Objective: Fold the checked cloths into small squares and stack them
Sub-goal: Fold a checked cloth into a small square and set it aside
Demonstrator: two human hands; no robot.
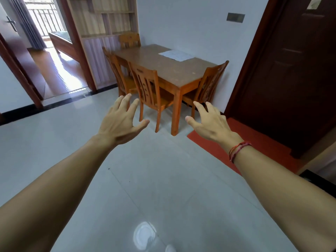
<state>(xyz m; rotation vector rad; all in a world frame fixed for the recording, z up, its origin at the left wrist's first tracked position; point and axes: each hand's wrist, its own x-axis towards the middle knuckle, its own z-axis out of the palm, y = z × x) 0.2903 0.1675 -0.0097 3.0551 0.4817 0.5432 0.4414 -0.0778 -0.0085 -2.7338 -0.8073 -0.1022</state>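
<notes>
While both hands hang out in front with nothing in them, the left hand [120, 122] and the right hand [211, 122] have their fingers spread and slack, and no folding is begun. The only likely cloth [175, 55] is a pale, faintly lined sheet lying flat on the table [163, 73], well beyond both hands and nearer the right one; whether it is checked is too small to tell. A chair [149, 88] stands just past the left hand, between it and the table, so a straight reach could knock it. The red mat [254, 142] beside the right hand could catch a foot. A flat sheet may slide when pinched.
</notes>
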